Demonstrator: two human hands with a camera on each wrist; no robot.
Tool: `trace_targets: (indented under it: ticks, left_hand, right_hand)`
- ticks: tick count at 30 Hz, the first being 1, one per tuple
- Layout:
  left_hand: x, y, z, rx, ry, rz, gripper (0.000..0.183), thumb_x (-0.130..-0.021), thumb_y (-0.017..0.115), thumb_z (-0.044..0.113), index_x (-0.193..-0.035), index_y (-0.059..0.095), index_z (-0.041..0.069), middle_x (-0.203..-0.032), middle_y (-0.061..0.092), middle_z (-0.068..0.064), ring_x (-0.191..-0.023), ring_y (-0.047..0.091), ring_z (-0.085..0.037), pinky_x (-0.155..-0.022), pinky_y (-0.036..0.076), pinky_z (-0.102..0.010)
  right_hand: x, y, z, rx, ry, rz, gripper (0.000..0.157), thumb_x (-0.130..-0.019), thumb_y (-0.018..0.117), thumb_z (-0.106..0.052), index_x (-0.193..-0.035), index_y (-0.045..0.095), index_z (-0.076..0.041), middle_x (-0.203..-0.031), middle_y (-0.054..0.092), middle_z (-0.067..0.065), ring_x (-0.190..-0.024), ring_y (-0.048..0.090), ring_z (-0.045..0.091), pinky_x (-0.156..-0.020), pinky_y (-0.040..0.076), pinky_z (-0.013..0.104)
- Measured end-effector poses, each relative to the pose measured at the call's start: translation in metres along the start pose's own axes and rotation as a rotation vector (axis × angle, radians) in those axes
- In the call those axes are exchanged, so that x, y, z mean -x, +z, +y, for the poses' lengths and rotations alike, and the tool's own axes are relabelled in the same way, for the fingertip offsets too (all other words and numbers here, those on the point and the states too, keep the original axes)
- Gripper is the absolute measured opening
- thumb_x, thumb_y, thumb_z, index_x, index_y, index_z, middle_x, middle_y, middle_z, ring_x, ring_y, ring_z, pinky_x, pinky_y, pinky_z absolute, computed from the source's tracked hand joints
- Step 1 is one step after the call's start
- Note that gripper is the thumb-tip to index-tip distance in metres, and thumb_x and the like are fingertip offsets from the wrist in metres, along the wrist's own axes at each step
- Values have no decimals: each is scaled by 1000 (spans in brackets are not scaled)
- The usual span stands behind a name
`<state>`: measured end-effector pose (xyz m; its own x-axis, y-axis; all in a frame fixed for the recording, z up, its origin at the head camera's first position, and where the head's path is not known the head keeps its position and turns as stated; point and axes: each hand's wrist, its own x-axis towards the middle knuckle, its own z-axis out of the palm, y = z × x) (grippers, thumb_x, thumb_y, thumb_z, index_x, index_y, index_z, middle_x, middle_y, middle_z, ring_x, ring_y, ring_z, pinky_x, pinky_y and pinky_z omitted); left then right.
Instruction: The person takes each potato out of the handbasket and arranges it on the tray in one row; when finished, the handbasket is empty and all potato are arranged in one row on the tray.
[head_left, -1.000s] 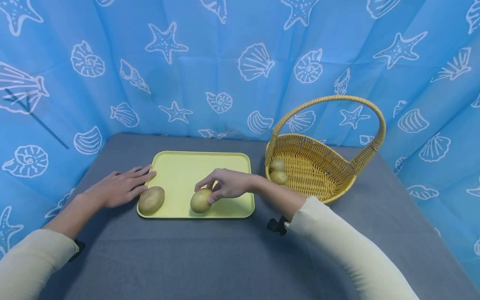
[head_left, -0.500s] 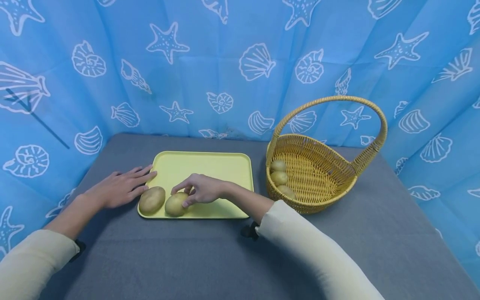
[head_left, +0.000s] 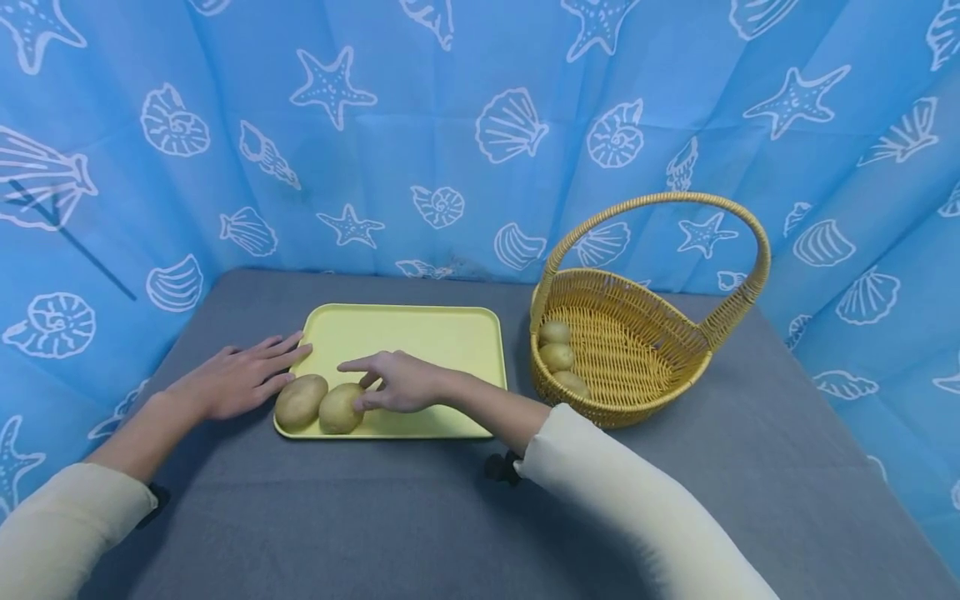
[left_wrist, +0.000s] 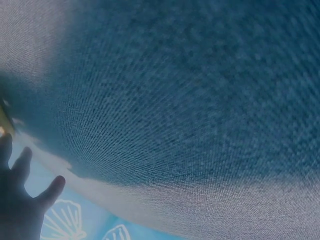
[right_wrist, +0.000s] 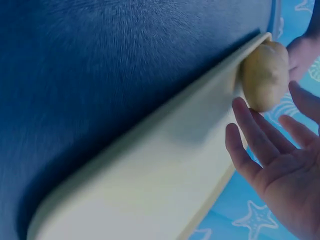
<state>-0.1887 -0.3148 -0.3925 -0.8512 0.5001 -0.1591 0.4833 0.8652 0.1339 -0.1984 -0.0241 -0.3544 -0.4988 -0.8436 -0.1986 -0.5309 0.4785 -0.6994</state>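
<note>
Two potatoes lie side by side in the near left corner of the yellow tray [head_left: 420, 333]: an outer potato [head_left: 301, 402] and an inner potato [head_left: 341, 409]. My right hand [head_left: 401, 382] is over the tray with fingers spread and its thumb at the inner potato's right side. In the right wrist view those fingers [right_wrist: 250, 135] are loosely extended beside the potato [right_wrist: 266, 77]. Flat and spread, my left hand [head_left: 236, 379] rests by the tray's left edge, fingertips over the rim, close to the outer potato. Only part of it shows in the left wrist view.
To the right of the tray stands a wicker basket [head_left: 660, 398] with a tall arched handle [head_left: 660, 198]. Several potatoes [head_left: 557, 357] sit along its left inside. Grey cloth [head_left: 337, 517] covers the table, and a blue shell-print curtain [head_left: 450, 83] hangs behind.
My right hand carried the inner potato left across the tray to beside the outer one, then loosened its fingers from it. My left hand stayed in place.
</note>
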Motion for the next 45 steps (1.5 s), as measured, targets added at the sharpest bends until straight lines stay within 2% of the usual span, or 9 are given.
trace_targets:
  ticks: [5,9,15,21,24,29,32,40,45]
  left_hand:
    - [0,-1,1,2,-1,-7,57,-108,36,45,-157,34,15,-162,26,-14,-144,29,-45,-102,26,-74]
    - [1,-2,1,1,-1,-10,57,-108,36,44,-157,34,15,-162,26,-15,-144,28,-45,-102,26,-74]
    - [1,-1,1,3,4,-4,57,-108,36,44,-157,34,15,-162,26,-14,-144,28,-45,-103,26,-74]
    - [-1,-1,1,0,1,-7,57,-108,35,44,-157,33,15,-162,26,-14,-144,28,-45,-103,25,-75]
    - [-1,-2,1,4,0,-9,57,-108,36,44,-157,33,15,-162,26,-14,-144,27,-45,-103,25,-75]
    - [-1,-4,0,0,-1,-11,57,-108,36,45,-157,33,15,-162,26,-14,-144,27,-45,-103,25,-74]
    - [-1,-4,0,-9,-1,-11,57,-108,36,45,-157,33,15,-162,26,-14,-144,27,-45,-103,26,-73]
    - [-1,-2,1,6,0,-18,57,-108,36,44,-157,34,15,-162,26,-15,-144,28,-46,-103,25,-74]
    - [-1,-1,3,6,3,-14,56,-108,37,42,-157,34,15,-162,27,-16,-144,28,-46,-102,25,-75]
  right_hand:
    - [24,-15,-7,11,-27,-105,55,-101,62,-16,-152,42,-7,-142,56,16,-110,68,20,-89,51,20]
    - [44,-27,-11,24,-50,-161,51,-101,61,-16,-149,46,-8,-144,54,15,-114,66,21,-92,50,20]
    - [83,-47,-12,41,-76,-189,51,-99,64,-15,-147,50,-9,-139,59,12,-117,64,18,-96,48,22]
    - [130,-72,-2,-19,-69,-205,56,-93,71,-10,-145,52,-7,-135,62,8,-119,62,13,-98,49,28]
    - [153,-87,6,-59,-41,-208,59,-91,73,-9,-146,51,-7,-134,63,6,-120,62,13,-99,50,32]
    - [185,-113,23,-138,65,-215,61,-90,76,-16,-146,51,-13,-134,63,0,-124,59,16,-104,46,41]
    - [199,-125,34,-214,125,-219,63,-91,75,-16,-148,49,-13,-139,60,4,-129,56,22,-106,44,45]
    - [215,-143,72,-336,210,-243,66,-92,72,-9,-148,41,5,-145,49,23,-131,50,41,-103,46,38]
    - [218,-148,90,-344,303,-265,63,-91,73,-9,-146,46,4,-145,50,23,-128,54,39,-105,45,39]
